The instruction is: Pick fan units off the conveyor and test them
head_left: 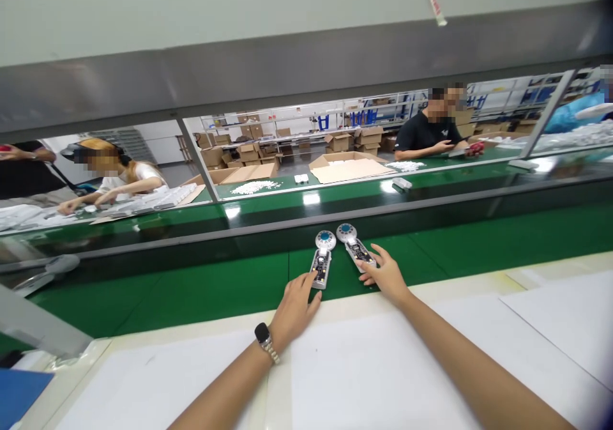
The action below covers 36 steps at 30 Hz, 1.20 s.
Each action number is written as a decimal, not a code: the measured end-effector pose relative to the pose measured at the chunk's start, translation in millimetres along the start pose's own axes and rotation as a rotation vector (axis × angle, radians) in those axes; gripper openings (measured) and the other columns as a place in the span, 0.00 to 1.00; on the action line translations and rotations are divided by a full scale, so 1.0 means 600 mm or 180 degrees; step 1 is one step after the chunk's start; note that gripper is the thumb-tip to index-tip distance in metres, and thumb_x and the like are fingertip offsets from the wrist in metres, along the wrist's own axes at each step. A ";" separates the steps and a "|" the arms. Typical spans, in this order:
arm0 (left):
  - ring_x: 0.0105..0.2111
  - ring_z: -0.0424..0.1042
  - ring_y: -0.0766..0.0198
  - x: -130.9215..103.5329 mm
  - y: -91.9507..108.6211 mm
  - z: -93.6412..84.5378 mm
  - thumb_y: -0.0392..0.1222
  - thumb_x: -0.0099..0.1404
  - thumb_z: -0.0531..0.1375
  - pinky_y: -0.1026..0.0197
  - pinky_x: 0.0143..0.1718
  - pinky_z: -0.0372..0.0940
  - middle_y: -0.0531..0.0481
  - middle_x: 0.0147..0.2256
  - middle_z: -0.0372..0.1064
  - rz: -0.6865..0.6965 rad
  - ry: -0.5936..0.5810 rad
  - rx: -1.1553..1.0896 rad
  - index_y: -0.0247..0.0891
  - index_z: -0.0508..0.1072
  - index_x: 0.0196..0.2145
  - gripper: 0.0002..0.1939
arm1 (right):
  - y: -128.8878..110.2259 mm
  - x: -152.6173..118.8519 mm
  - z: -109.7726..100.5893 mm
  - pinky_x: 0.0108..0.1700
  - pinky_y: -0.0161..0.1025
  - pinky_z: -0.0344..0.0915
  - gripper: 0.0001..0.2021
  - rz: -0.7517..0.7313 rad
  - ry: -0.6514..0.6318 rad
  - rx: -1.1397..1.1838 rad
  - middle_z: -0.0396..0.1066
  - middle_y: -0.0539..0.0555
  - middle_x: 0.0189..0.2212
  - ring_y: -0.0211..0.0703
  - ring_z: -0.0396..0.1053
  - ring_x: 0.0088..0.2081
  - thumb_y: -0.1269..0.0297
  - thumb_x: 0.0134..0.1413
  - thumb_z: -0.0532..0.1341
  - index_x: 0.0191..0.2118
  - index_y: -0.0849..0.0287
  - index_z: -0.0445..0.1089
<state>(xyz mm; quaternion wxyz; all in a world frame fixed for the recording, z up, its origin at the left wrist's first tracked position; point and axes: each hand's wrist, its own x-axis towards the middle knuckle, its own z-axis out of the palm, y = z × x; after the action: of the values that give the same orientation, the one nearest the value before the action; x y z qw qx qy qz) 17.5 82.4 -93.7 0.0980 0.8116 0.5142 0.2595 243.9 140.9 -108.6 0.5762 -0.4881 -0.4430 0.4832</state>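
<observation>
Two white handheld electronic devices lie side by side on the green belt, each with a round head that has a blue centre, and a handle open to show a dark circuit board. The left device (322, 259) points nearly straight away from me. My left hand (293, 307), wearing a watch, is closed on its lower end, fingers on the near part of the handle. The right device (353, 246) tilts, its head towards the upper left. My right hand (387, 278) grips its lower end between thumb and fingers. The fingertips partly cover both handles.
The green belt (230, 283) runs across, with a white worktop (335, 379) before me. A metal rail (268, 219) stands behind the devices. Another white device (48, 273) lies far left. Across the line, two people work near white parts (256, 188) and an open cardboard box (352, 169).
</observation>
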 end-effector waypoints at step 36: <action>0.51 0.61 0.56 -0.006 0.028 -0.010 0.41 0.65 0.50 0.43 0.57 0.47 0.42 0.50 0.63 0.1169 0.0491 0.0049 0.38 0.56 0.55 0.21 | -0.007 -0.097 0.093 0.49 0.45 0.61 0.22 -0.0290 -0.1037 0.0659 0.66 0.57 0.47 0.48 0.65 0.48 0.54 0.51 0.57 0.50 0.56 0.55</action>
<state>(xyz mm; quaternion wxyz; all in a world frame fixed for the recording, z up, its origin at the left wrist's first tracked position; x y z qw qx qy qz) 26.3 71.1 -82.4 0.0032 0.8702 0.3655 0.3305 181.7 90.7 -99.4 0.5652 -0.3210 -0.4999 0.5723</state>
